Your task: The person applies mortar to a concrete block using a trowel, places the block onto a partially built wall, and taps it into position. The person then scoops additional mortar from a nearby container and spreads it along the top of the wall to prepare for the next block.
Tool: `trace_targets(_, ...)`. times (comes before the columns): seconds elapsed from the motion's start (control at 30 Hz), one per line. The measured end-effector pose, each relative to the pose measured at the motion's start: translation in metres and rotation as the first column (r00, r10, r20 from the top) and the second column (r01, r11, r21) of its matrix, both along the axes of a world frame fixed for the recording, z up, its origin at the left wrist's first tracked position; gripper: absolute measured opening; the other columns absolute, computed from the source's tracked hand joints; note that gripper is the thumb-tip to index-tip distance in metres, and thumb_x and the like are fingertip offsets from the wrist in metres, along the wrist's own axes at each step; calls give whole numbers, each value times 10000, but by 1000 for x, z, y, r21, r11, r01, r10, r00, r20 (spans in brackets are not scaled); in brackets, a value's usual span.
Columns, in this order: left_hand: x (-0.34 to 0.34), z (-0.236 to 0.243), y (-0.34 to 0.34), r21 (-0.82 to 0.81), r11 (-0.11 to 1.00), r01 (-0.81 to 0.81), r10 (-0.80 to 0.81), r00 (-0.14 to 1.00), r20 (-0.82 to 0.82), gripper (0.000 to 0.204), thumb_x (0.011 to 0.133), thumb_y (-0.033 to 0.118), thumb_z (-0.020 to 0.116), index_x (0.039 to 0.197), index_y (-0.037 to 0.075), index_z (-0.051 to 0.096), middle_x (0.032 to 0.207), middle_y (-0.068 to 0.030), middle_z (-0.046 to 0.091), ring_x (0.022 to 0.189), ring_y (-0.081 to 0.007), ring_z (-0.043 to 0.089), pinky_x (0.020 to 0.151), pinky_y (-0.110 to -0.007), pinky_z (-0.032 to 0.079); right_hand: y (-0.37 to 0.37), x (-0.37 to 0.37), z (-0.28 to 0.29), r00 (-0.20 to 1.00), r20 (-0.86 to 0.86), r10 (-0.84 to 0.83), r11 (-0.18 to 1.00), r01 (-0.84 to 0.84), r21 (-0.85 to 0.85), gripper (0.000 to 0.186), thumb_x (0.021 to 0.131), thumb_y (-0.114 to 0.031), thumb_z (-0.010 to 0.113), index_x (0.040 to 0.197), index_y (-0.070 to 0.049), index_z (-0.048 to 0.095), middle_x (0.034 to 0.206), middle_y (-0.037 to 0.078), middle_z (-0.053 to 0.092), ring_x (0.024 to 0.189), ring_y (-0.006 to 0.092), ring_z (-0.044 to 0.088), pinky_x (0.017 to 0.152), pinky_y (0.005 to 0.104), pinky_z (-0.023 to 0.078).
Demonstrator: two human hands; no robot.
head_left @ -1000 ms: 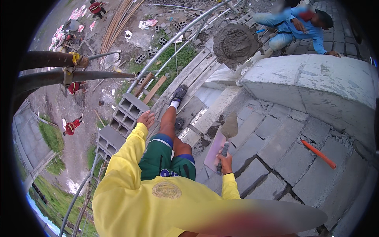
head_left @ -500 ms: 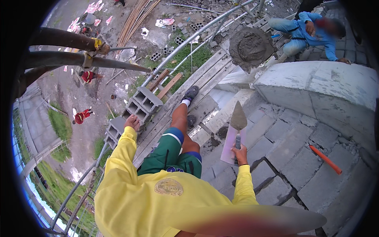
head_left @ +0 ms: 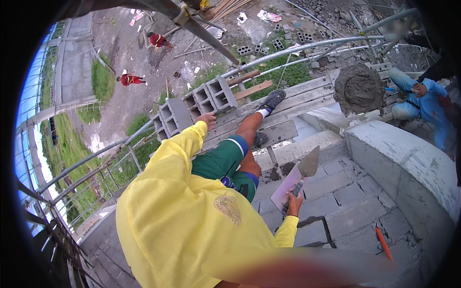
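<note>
My right hand (head_left: pixel 294 204) is closed round the dark handle of a pointed trowel (head_left: pixel 309 163), its blade smeared grey and angled away from me. A flat, pale pinkish rectangular plate (head_left: pixel 283 193) lies beneath the trowel in the same hand; how it is gripped is hidden. At the near edge of a grey hollow concrete block (head_left: pixel 223 94), my left hand (head_left: pixel 208 120) has its fingers stretched out against the block, not wrapped round it. More hollow blocks (head_left: pixel 172 117) stand in the row to its left.
Wooden planks (head_left: pixel 307 96) carry my foot and a mound of wet mortar (head_left: pixel 359 90). A co-worker in blue (head_left: pixel 427 103) crouches at the far right. A metal rail (head_left: pixel 307 48) runs past the blocks. An orange stick (head_left: pixel 384 243) lies by the curved concrete wall (head_left: pixel 403 163).
The view has swung left, so the scene sits further right. My left hand has slid along the blocks with fingers straighter. The trowel now tilts to the right.
</note>
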State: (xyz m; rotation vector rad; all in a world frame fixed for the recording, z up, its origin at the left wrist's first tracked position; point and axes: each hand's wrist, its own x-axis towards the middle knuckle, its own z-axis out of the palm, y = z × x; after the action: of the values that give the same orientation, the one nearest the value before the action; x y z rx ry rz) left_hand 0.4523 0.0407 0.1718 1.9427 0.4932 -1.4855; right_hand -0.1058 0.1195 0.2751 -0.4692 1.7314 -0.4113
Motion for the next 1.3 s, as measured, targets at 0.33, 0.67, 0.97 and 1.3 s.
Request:
trace_targets(0.33, -34, 0, -30, -39, 982, 184, -186, 980, -72, 343, 1006, 178, 562, 1339, 218, 638, 1320, -18, 688, 1137, -202, 664, 962, -390, 528, 28, 0, 19, 998, -53, 33, 999, -34, -28, 195, 796, -14, 713, 978, -39, 649, 861, 4, 618, 737, 119, 581, 650, 288, 490)
trace_targets(0.67, -3, -21, 11, 60, 973, 222, -222, 975, -8, 339, 972, 170, 610, 1303, 226, 665, 1332, -7, 681, 1162, -213, 650, 1007, -472, 496, 15, -7, 22, 987, -1, -158, 984, 158, 86, 210, 781, -14, 705, 981, -58, 656, 876, 1, 622, 752, 135, 602, 653, 298, 511)
trace_targets(0.97, -4, 3, -18, 85, 968, 235, -235, 972, -6, 335, 973, 241, 619, 1306, 208, 647, 1336, -1, 673, 1108, -190, 659, 937, -385, 542, 15, 9, 34, 923, 132, -361, 919, 376, -119, 223, 793, 7, 661, 1014, -12, 672, 966, 55, 653, 965, 179, 617, 940, 316, 460)
trace_targets(1.3, -15, 24, -73, 54, 856, 514, -513, 858, -34, 393, 991, 242, 592, 1381, 201, 614, 1363, -7, 659, 1164, -180, 652, 986, -381, 515, 55, 47, 23, 860, 96, -501, 865, 502, 19, 241, 799, 34, 652, 1039, 14, 658, 1023, 71, 652, 950, 192, 633, 903, 318, 483)
